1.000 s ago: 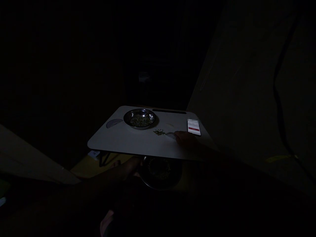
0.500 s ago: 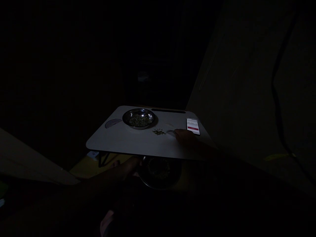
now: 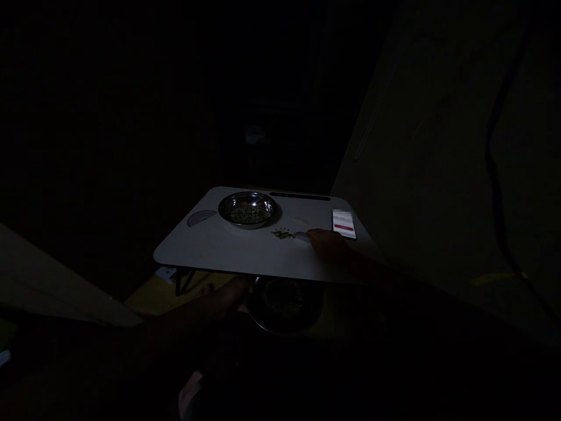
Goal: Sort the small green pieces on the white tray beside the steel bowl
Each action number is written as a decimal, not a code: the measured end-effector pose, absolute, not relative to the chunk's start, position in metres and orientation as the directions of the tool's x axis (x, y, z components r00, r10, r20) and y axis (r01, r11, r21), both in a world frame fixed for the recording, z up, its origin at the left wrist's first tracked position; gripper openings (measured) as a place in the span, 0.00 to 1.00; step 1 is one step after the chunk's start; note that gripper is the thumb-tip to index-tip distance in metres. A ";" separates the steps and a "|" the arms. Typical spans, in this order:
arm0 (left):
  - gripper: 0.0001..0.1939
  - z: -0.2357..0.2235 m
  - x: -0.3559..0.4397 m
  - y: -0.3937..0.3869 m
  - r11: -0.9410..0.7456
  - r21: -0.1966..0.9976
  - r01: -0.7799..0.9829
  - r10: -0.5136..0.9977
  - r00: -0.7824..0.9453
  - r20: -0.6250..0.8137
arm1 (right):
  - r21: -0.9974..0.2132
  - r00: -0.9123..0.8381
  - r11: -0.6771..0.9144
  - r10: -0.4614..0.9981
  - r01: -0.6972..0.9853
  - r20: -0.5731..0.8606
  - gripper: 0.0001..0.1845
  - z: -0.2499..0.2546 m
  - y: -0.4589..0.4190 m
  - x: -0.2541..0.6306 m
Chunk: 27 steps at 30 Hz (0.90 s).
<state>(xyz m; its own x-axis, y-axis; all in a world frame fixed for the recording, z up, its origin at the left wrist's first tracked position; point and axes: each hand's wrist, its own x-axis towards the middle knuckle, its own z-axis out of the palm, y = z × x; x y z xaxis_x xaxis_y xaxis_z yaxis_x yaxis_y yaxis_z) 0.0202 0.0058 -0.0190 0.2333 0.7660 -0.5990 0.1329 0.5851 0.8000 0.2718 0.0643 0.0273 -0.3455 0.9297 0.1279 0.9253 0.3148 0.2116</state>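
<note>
My right hand (image 3: 326, 241) is closed on a small pale, curved flat piece (image 3: 301, 236) over the white table. Its tip is at a small pile of green bits (image 3: 281, 234), too small to name. Below the table's front edge, a dark metal bowl (image 3: 267, 327) has more greenish bits inside. My left hand (image 3: 236, 290) is at this bowl's left rim and grips it; most of its fingers are in shadow. A shiny steel bowl (image 3: 225, 217) with chopped-looking green bits stands on the table, left of the pile.
The white folding table (image 3: 210, 254) has a dark slot along its back edge. A lit phone (image 3: 343, 223) lies right of my right hand. A pale sliver (image 3: 301, 221) lies behind it. A dark cable (image 3: 493, 169) runs down the right wall. The room is very dark.
My right hand and the pale piece have moved slightly left, closer to the green bits. My left hand and the lower bowl stay nearly where they were.
</note>
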 end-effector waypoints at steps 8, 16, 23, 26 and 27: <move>0.06 -0.018 0.020 0.006 0.576 0.806 0.135 0.770 0.240 -0.591 | 0.209 -0.372 0.341 0.919 0.916 0.131 0.17 0.023 0.060 0.274; 0.06 -0.019 0.021 0.006 0.576 0.801 0.162 0.773 0.211 -0.598 | 0.186 -0.395 0.364 0.901 0.913 0.177 0.17 0.020 0.059 0.272; 0.06 -0.023 0.019 0.008 0.554 0.812 0.181 0.777 0.237 -0.583 | 0.157 -0.440 0.415 0.879 0.896 0.183 0.15 0.021 0.053 0.264; 0.07 -0.030 0.017 0.010 0.546 0.819 0.176 0.780 0.248 -0.574 | 0.120 -0.465 0.450 0.864 0.885 0.192 0.14 0.021 0.045 0.259; 0.08 -0.032 0.016 0.011 0.547 0.819 0.172 0.779 0.253 -0.573 | 0.109 -0.474 0.462 0.859 0.880 0.195 0.14 0.022 0.043 0.258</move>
<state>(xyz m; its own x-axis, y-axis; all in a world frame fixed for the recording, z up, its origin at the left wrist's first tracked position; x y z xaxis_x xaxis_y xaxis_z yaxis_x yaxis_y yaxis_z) 0.0161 0.0110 -0.0320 0.2528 0.7794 -0.5733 0.1719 0.5470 0.8193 0.2575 0.0425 0.0220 -0.4743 0.8585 0.1951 0.8804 0.4615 0.1092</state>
